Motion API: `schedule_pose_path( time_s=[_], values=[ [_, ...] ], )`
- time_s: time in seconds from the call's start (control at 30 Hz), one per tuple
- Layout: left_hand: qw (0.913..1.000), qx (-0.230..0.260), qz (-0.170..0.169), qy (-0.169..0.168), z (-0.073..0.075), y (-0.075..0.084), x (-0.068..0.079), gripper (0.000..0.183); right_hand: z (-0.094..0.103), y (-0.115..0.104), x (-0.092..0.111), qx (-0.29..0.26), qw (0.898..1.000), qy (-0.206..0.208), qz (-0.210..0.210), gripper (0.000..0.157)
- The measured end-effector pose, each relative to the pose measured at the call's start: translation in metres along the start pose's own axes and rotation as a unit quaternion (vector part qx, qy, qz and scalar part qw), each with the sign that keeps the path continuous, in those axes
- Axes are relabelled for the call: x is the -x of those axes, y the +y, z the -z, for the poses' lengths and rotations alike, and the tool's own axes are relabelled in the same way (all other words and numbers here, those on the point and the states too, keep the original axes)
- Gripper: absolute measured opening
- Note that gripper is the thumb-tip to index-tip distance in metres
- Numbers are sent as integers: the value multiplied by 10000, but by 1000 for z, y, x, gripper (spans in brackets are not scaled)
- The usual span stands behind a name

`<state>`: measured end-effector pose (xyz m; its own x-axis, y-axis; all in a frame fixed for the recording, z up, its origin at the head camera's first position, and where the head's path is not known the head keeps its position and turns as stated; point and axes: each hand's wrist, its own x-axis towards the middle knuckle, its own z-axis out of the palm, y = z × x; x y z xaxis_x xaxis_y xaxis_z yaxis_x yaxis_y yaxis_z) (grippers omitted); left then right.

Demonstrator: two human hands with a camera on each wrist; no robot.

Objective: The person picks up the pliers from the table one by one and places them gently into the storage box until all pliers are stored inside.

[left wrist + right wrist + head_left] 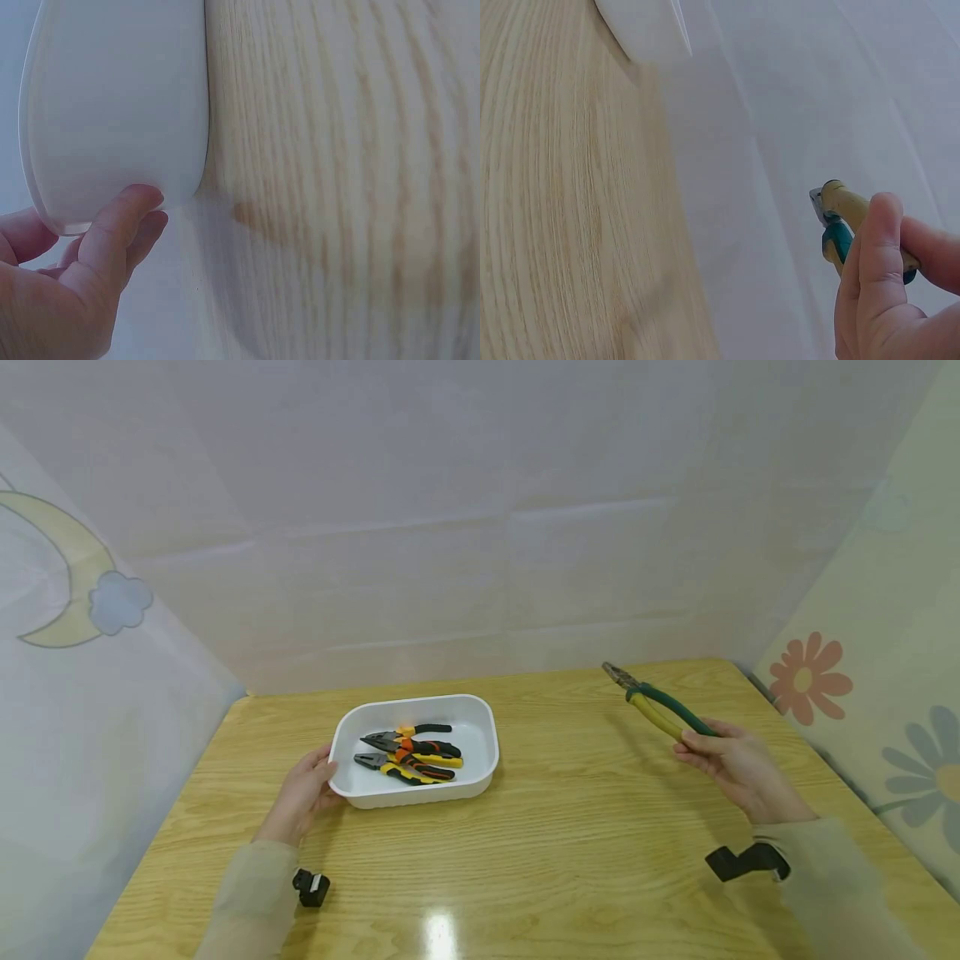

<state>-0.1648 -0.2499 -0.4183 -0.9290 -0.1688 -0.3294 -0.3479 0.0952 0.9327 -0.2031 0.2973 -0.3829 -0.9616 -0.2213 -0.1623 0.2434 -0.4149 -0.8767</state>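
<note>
A white plastic tray point(429, 797) sits on the table with several pliers point(408, 745) lying in it, their handles black with orange, red or yellow. At its left end my left hand point(300, 793) pinches the rim; the left wrist view shows fingers under the tray's lip point(112, 112) and the thumb partly hidden behind it. My right hand point(738, 768) holds larger pliers point(651, 693) above the right side of the table, gripping the ends of the yellow and green handles. Their metal nose points up and left. In the right wrist view the yellow handle point(847, 202) faces the camera.
The wood-grain table point(555, 843) extends under both arms. A pale cloth backdrop point(465, 568) rises along its far edge, with printed side panels at left and right. Each sleeve carries a black wrist mount point(746, 862).
</note>
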Motion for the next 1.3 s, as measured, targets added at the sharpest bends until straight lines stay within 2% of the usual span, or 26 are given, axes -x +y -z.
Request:
schedule_pose_path(
  time_s=[0.1, 0.2, 0.33, 0.43, 1.0, 1.3],
  values=[
    [10000, 0, -10, -15, 0, 0, 0, 53, -2, 2, 0, 26, 10000, -21, 25, 91],
    [10000, 30, -26, -33, 0, 0, 0, 53, -3, 4, 0, 80, 9999, -88, 122, 82],
    [10000, 64, -33, -19, -1, 0, -1, 53, -5, 6, 0, 23, 9997, -141, 211, 52],
    [10000, 62, -21, -3, -1, 1, 0, 53, -7, 6, 0, 3, 9996, -170, 204, 37],
    [10000, 49, -4, -31, 0, 0, 0, 54, -21, 7, -1, 396, 9982, -419, 165, 36],
    [10000, 28, -15, -43, 0, 0, 0, 54, -30, 10, -2, 285, 9980, -523, 194, 37]
  ],
)
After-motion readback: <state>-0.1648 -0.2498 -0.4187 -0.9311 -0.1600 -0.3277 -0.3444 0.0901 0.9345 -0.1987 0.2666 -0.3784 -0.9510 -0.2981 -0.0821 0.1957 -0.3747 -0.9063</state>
